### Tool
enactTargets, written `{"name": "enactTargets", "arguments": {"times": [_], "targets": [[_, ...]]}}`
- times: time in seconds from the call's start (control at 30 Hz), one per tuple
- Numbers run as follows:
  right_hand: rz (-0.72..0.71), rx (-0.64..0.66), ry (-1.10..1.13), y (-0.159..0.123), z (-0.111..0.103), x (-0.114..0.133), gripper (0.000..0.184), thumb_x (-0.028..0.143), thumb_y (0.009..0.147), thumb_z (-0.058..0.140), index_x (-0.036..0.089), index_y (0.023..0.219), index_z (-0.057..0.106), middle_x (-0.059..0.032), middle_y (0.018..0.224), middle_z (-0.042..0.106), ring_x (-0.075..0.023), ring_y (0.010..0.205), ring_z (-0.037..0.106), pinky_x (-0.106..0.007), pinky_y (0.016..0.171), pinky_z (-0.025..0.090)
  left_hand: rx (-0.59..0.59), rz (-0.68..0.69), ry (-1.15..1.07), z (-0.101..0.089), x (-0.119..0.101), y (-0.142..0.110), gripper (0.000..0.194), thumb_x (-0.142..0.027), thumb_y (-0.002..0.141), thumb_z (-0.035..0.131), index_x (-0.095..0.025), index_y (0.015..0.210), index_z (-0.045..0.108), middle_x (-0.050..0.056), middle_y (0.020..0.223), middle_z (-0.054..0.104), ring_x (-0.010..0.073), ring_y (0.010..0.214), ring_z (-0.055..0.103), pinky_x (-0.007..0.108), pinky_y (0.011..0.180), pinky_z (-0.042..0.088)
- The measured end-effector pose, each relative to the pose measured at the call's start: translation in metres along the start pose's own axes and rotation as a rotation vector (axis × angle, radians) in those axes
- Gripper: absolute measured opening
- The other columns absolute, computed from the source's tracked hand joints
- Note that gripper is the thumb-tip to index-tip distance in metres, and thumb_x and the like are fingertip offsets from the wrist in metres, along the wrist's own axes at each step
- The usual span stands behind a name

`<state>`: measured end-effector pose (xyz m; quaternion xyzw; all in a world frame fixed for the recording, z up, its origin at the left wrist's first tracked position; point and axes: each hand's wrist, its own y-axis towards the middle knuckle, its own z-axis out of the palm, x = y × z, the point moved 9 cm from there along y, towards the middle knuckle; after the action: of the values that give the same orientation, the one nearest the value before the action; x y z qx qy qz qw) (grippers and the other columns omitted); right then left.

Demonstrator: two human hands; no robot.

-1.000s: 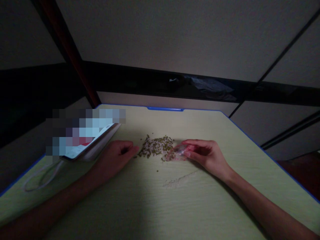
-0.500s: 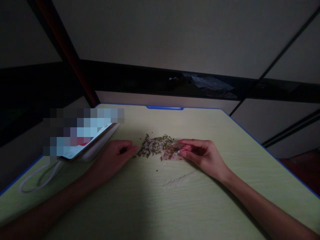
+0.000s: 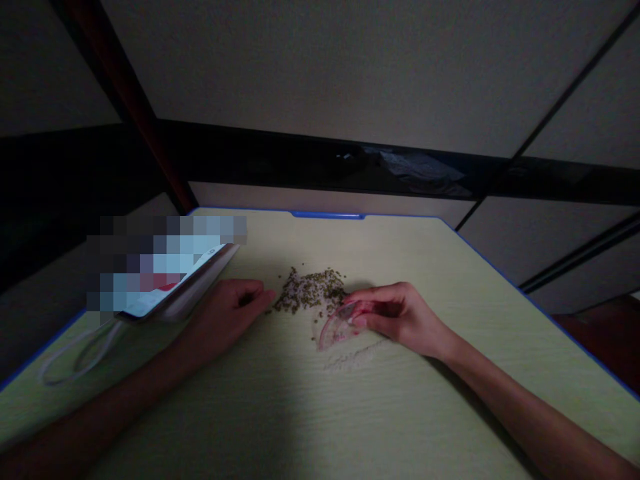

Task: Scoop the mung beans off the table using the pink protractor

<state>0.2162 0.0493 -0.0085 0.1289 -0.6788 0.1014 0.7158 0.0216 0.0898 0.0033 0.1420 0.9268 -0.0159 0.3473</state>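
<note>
In my right hand (image 3: 400, 317) a clear, pinkish protractor (image 3: 337, 328) is pinched between thumb and fingers. Its curved edge points left and down, close to the table surface. To its upper left spreads a pile of small green beans mixed with white grains (image 3: 313, 288). A thin streak of white grains (image 3: 350, 358) lies just below the protractor. My left hand (image 3: 237, 303) rests on the table in a loose fist, its thumb tip at the left edge of the pile. Nothing shows in its curled fingers.
A phone with a lit screen (image 3: 150, 301) leans on a pale support (image 3: 200, 287) at the left, with a white loop of strap (image 3: 55, 373) beside it. The pale table (image 3: 400, 247) has a blue rim. Cabinet panels (image 3: 325, 73) stand behind it.
My right hand has moved slightly left, and the protractor has swung down toward me from the pile's right edge, now near the white streak. My left hand stays still.
</note>
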Motion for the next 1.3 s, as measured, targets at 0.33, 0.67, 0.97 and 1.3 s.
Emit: {"name": "enactTargets", "arguments": {"times": [0.33, 0.67, 0.97, 1.3], "targets": [[-0.016, -0.224, -0.104, -0.004, -0.027, 0.002, 0.029, 0.010, 0.057, 0.072, 0.015, 0.086, 0.073, 0.0012, 0.059, 0.066, -0.0073, 0.052, 0.055, -0.019, 0.053, 0.045, 0.001, -0.018, -0.024, 0.001, 0.002, -0.001, 0.037, -0.044, 0.073, 0.041, -0.021, 0.046, 0.031, -0.007, 0.045, 0.029, 0.0099, 0.045, 0.032, 0.023, 0.046, 0.026], [0.031, -0.392, -0.286, -0.009, -0.051, 0.009, 0.031, 0.020, 0.054, 0.070, 0.012, 0.084, 0.073, 0.0000, 0.055, 0.062, -0.0102, 0.049, 0.052, -0.024, 0.049, 0.044, 0.011, -0.029, -0.032, 0.001, 0.002, -0.003, 0.038, -0.045, 0.074, 0.041, -0.020, 0.047, 0.030, -0.008, 0.047, 0.028, 0.0089, 0.046, 0.031, 0.023, 0.047, 0.024], [0.026, -0.435, -0.318, -0.009, -0.052, 0.010, 0.035, 0.023, 0.055, 0.068, 0.009, 0.087, 0.073, -0.0020, 0.059, 0.063, -0.0111, 0.052, 0.052, -0.025, 0.050, 0.046, 0.038, -0.052, -0.020, 0.004, 0.006, 0.000, 0.039, -0.050, 0.072, 0.039, -0.021, 0.047, 0.030, -0.008, 0.047, 0.028, 0.0096, 0.046, 0.031, 0.024, 0.047, 0.024], [0.051, -0.453, -0.242, -0.011, -0.056, 0.008, 0.034, 0.021, 0.053, 0.071, 0.010, 0.086, 0.072, -0.0017, 0.059, 0.065, -0.0100, 0.050, 0.054, -0.023, 0.050, 0.046, 0.011, -0.035, -0.020, 0.002, 0.007, 0.001, 0.040, -0.052, 0.071, 0.039, -0.021, 0.046, 0.030, -0.007, 0.046, 0.028, 0.0097, 0.045, 0.031, 0.024, 0.047, 0.024]]}}
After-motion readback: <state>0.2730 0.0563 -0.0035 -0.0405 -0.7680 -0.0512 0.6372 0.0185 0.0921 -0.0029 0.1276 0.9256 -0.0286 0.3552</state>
